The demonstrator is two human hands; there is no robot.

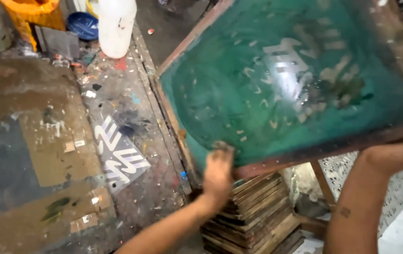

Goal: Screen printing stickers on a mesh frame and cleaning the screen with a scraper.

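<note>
Both hands hold up a large wooden-framed printing screen with green mesh (276, 80), tilted above a stack of wooden frames (258, 211). The left hand (219, 171) grips its lower edge; the right hand (399, 155) grasps the lower right edge. A paint-stained surface (46, 141) lies at the left.

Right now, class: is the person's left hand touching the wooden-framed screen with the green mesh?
Touching. The head view shows the left hand pressed against the lower edge of the wooden-framed screen with green mesh, its fingers smeared dark and lying on the mesh at the frame.
</note>
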